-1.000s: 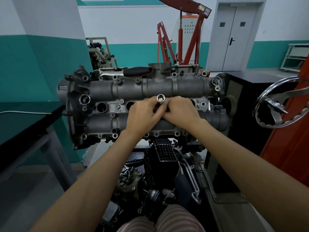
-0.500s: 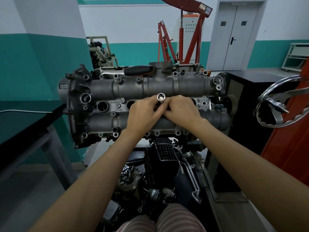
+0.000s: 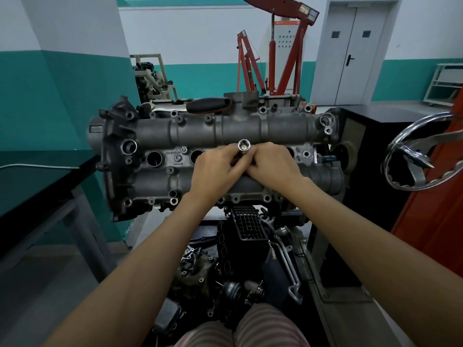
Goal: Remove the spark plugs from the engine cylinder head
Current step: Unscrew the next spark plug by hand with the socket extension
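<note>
At the middle of the cylinder head (image 3: 200,136), between its 2 cam housings, your left hand (image 3: 213,171) and right hand (image 3: 273,166) meet, both curled around the spark plug socket (image 3: 244,146). Its open drive end points up at you, likely because the shaft stands down in the 3rd plug well, hidden by your fingers. Gripping with both hands looks meant to keep it straight while you turn. 2 wells (image 3: 154,158) toward the left end are open; whether plugs remain inside, I cannot tell.
</note>
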